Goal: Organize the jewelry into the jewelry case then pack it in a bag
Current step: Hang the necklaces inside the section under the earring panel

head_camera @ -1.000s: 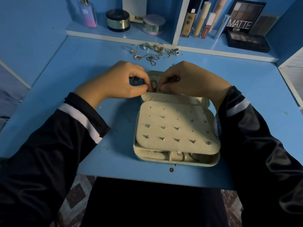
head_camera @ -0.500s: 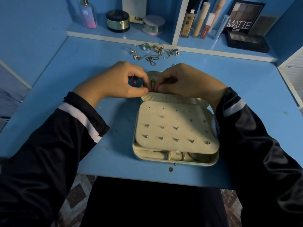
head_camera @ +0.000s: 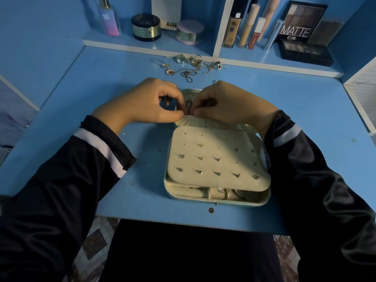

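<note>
A pale jewelry case (head_camera: 217, 201) lies open on the blue desk, its cream earring panel (head_camera: 215, 159) carrying several small studs. Both hands meet over the case's far half. My left hand (head_camera: 142, 104) and my right hand (head_camera: 227, 104) each pinch a small thin loop of jewelry (head_camera: 189, 107) between thumb and forefinger, right at the padded fold. The far half of the case is mostly hidden under my hands. A loose pile of rings and chains (head_camera: 189, 65) lies on the desk behind the hands.
A low shelf (head_camera: 142, 45) along the back holds a perfume bottle (head_camera: 108, 19), round jars (head_camera: 145, 27), makeup tubes (head_camera: 248, 27) and eyeshadow palettes (head_camera: 303, 21). A white panel (head_camera: 362, 94) stands at the right. The desk's front edge (head_camera: 183, 222) is close to my body.
Both hands stay almost where they were, working the small loop with slight finger shifts; the right hand has edged a little toward the left hand. The case has not moved.
</note>
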Demonstrator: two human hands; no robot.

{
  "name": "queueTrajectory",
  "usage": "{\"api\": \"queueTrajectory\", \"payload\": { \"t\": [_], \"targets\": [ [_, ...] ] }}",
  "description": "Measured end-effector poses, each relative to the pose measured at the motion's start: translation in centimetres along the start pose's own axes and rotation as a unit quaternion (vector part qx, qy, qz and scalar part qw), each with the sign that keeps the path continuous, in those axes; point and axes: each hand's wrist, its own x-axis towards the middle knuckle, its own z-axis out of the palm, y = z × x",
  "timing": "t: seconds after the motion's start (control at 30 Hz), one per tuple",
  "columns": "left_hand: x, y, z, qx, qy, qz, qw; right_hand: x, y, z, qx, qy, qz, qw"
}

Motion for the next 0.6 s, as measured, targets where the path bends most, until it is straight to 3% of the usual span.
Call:
{"api": "queueTrajectory", "payload": {
  "t": [0.37,0.6],
  "targets": [
    [0.0,-0.1,0.2,-0.033,0.003,0.000,0.999,-0.1,0.3,-0.2,0.008,0.000,-0.004,1.000],
    [1.3,-1.0,0.7,-0.039,0.147,0.001,0.988,0.3,1.8,-1.6,0.017,0.088,0.008,0.996]
  ]
}}
